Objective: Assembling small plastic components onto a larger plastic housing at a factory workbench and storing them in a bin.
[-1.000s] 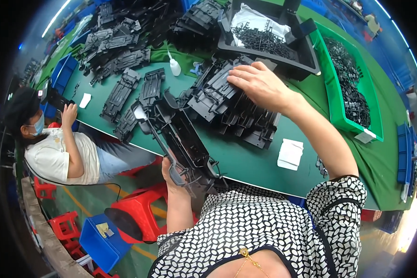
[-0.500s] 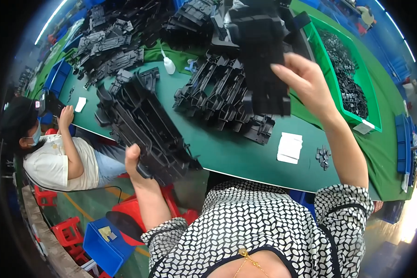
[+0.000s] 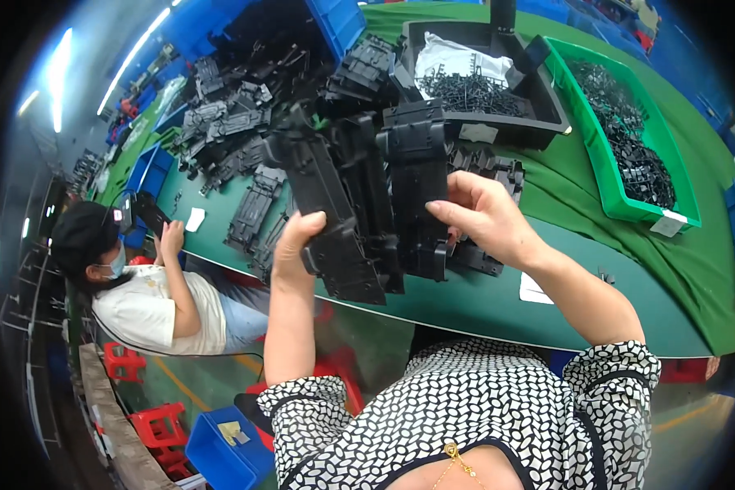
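Over the table's near side I hold long black moulded plastic parts upright in both hands. My left hand point(image 3: 296, 249) is closed round the lower left edge of some stacked black plastic parts point(image 3: 322, 204), thumb pressed on the outer one. My right hand point(image 3: 494, 220) grips another black plastic part point(image 3: 416, 184) by its right edge, thumb on its flat face. The two holdings stand side by side, nearly touching; whether they touch I cannot tell. Most of my fingers are hidden behind the parts. More black plastic parts point(image 3: 510, 175) lie on the table behind my right hand.
Heaps of black parts point(image 3: 220, 122) cover the far left of the green table point(image 3: 482, 306). At the back stand a black bin point(image 3: 539, 122) of small pieces and a green crate point(image 3: 616, 184). A co-worker point(image 3: 155, 306) sits at the left. A white paper point(image 3: 535, 288) lies near my right forearm.
My left hand has brought its parts up and to the right. My right hand has lowered its part leftward beside them. The view has shifted, showing more of the black bin.
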A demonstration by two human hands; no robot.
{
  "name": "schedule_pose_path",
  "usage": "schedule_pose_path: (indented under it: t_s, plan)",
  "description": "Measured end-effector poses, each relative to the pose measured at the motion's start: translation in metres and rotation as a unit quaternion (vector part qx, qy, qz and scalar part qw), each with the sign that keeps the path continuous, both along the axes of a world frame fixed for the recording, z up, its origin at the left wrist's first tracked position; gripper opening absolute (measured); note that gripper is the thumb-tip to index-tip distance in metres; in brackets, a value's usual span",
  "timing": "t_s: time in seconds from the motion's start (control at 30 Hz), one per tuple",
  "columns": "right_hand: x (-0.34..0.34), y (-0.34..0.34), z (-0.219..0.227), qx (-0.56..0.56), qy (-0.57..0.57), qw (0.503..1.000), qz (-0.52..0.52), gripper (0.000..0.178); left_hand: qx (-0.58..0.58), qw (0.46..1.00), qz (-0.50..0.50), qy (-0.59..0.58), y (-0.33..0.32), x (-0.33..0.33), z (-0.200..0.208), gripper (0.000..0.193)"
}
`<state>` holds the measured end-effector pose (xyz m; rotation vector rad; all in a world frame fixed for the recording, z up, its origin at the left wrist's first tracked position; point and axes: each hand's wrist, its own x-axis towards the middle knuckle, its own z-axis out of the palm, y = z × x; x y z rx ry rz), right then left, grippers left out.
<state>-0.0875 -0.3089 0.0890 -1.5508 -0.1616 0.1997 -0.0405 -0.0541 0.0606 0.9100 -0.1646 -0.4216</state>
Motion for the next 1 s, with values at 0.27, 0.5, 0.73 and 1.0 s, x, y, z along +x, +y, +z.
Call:
schedule_pose_path:
  t_s: [0.27,0.5,0.73,1.0]
  plan:
    - [0.000,0.005,-0.009,-0.041,-0.023,0.999,0.028,0.017,-0.031,0.999,-0.023,-0.022,-0.004,-0.001,-0.021,0.057]
    - [0.000,0.013,-0.021,-0.022,-0.006,0.996,0.091,0.025,-0.055,0.998,-0.003,-0.008,-0.014,-0.006,-0.020,0.057]
    - [-0.004,-0.021,-0.024,-0.278,-0.177,0.944,0.020,0.026,0.084,0.987,0.132,0.022,0.031,0.013,0.029,0.046]
    - [0.100,0.012,-0.025,-0.540,-0.448,0.693,0.164,0.022,0.391,0.911,0.010,-0.135,0.002,0.054,0.092,0.039]
